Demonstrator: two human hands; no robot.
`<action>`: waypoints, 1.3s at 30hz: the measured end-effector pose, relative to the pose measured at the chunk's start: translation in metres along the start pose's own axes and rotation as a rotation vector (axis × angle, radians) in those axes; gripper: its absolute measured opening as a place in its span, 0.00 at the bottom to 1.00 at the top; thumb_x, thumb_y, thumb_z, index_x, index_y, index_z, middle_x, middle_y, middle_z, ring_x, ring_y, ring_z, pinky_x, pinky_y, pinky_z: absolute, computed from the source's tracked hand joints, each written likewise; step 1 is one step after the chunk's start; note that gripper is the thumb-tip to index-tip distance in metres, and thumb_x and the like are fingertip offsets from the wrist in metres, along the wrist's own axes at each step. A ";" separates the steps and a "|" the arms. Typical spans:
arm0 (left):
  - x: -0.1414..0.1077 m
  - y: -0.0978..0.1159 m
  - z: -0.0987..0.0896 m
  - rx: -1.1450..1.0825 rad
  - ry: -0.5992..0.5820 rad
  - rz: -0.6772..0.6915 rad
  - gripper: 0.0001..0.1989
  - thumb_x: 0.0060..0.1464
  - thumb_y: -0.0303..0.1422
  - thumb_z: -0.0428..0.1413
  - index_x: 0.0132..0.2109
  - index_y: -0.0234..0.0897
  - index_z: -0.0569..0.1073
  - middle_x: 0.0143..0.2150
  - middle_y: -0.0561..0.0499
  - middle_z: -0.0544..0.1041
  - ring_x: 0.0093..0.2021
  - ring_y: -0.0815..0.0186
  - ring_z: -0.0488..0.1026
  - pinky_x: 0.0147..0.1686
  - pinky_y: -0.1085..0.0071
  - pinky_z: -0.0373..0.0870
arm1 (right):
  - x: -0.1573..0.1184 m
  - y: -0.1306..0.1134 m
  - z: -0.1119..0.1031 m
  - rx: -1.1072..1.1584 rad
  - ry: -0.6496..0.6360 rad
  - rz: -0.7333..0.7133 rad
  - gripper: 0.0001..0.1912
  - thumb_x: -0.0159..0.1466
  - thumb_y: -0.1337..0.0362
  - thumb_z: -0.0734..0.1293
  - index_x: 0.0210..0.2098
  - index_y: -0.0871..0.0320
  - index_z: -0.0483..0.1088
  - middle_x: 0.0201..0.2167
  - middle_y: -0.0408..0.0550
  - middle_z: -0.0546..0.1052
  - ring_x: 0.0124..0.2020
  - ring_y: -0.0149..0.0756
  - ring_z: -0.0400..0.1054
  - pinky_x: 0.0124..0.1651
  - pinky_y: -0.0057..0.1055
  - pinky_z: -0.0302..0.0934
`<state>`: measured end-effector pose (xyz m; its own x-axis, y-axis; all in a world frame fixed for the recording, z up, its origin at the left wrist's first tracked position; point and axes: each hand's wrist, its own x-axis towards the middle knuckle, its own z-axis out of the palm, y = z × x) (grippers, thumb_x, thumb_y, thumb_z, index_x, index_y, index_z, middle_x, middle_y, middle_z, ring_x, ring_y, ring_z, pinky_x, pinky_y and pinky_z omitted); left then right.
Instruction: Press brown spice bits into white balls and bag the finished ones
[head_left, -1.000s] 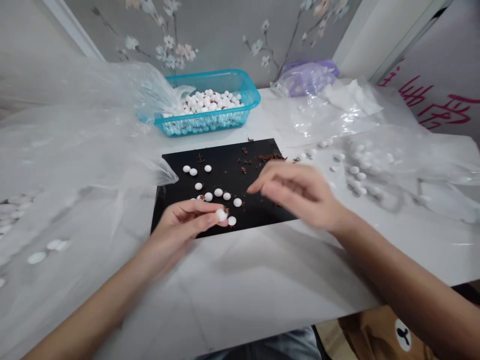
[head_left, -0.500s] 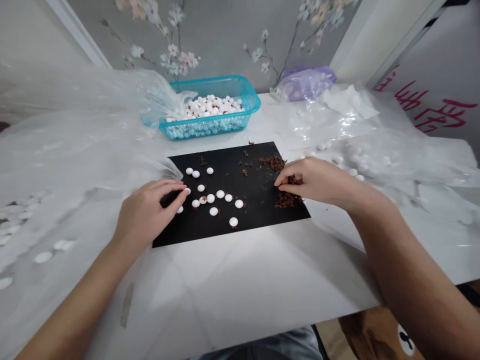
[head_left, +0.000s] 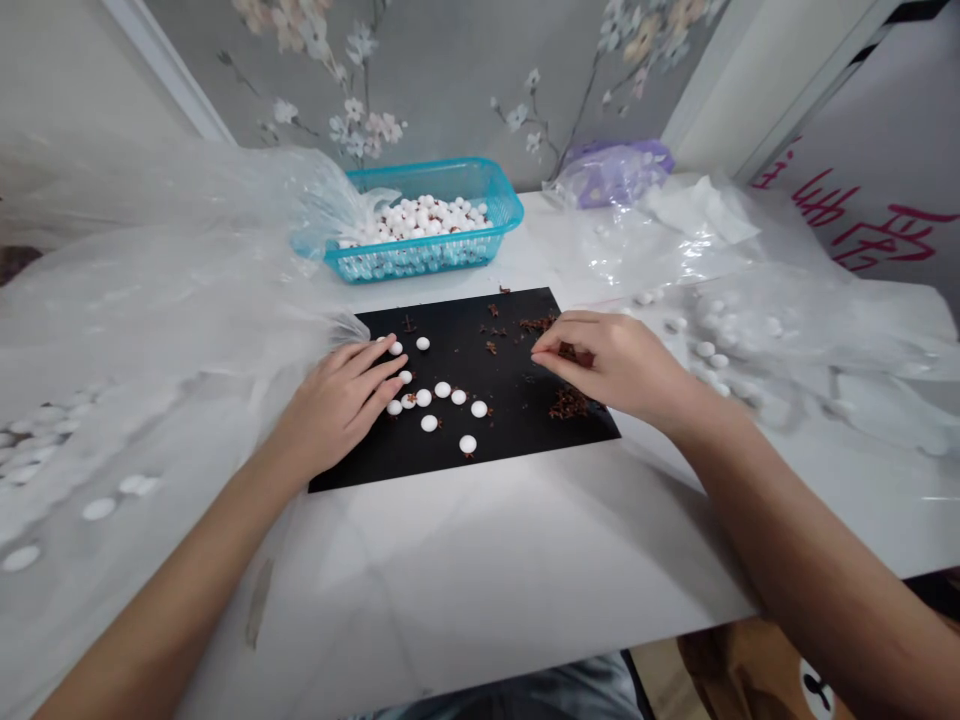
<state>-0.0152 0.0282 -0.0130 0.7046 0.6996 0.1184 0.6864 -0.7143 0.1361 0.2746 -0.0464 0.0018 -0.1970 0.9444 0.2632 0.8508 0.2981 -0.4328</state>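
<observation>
My left hand (head_left: 337, 405) rests over the left part of a black mat (head_left: 517, 430), fingers spread, its fingertips beside small white rounded pieces. Several of these white pieces (head_left: 442, 389) lie across the mat's left and middle, some with brown bits at their edges. Over the mat's right side is my right hand (head_left: 600, 362), its thumb and index finger pinched together; whatever is between the tips is too small to make out. Piles of small brown bits (head_left: 568, 403) lie below and behind the right hand, and a few loose ones (head_left: 491, 348) sit left of it.
A blue basket (head_left: 510, 210) holding many white pieces stands behind the mat. Clear plastic sheeting (head_left: 187, 300) covers the left side. At right are a clear bag (head_left: 787, 300) with white pieces and a purple item (head_left: 622, 170) under plastic. A wall rises behind.
My left hand has opened from its pinch on a white piece and moved up and right. My right hand has shifted slightly left, still pinched.
</observation>
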 end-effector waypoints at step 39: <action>-0.020 0.078 0.012 -1.552 -0.011 -0.523 0.06 0.48 0.35 0.62 0.32 0.39 0.74 0.31 0.55 0.76 0.33 0.72 0.74 0.38 0.76 0.72 | -0.023 -0.056 0.050 0.451 0.348 -0.209 0.03 0.61 0.70 0.64 0.34 0.59 0.70 0.30 0.45 0.74 0.18 0.20 0.56 0.20 0.20 0.54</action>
<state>0.0257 -0.0417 -0.0163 0.4734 0.8414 -0.2608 0.0140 0.2889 0.9573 0.2069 -0.0778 -0.0228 -0.1020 0.7815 0.6155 0.5062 0.5734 -0.6442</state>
